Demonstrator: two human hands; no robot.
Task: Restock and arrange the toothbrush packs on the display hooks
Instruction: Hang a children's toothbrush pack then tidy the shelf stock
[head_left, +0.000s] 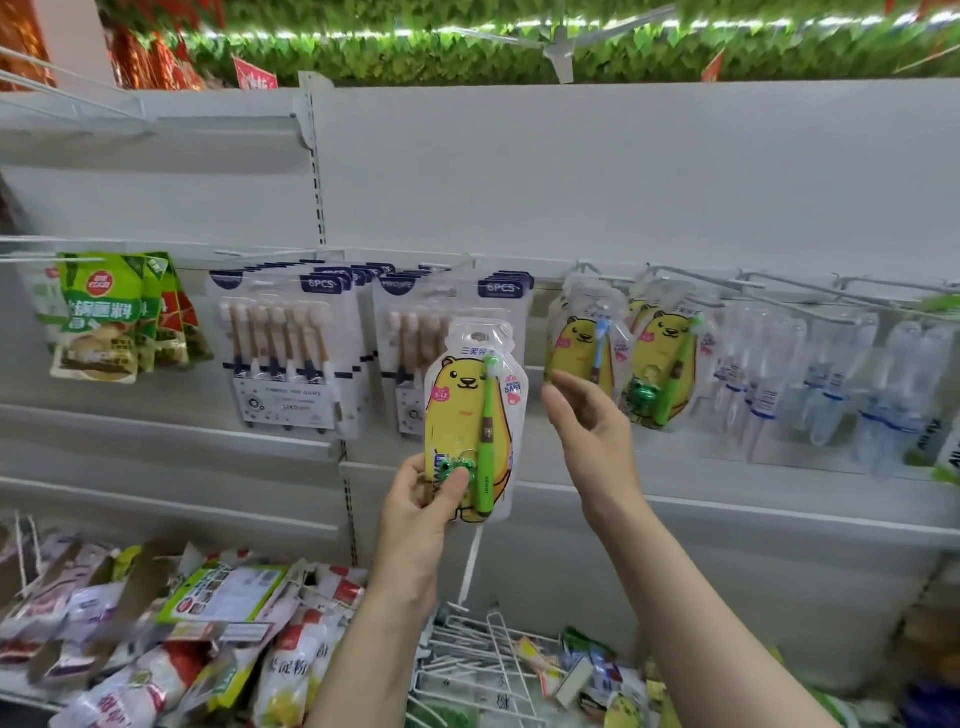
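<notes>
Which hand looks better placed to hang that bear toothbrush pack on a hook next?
Probably the left hand: it already grips the green bear toothbrush pack by its bottom, upright. The right hand carries nothing and touches the hanging bear packs, likely steadying them.

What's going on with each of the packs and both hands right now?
Green bear toothbrush pack: held up, off the hooks.
Left hand: gripping that pack's bottom.
Right hand: touching the hanging blue-brush bear pack.
Six-piece packs: hanging on hooks.

Both hands bare: left (423, 501), right (589, 415). Forearms uncovered, no sleeves, rings or watch visible.
</notes>
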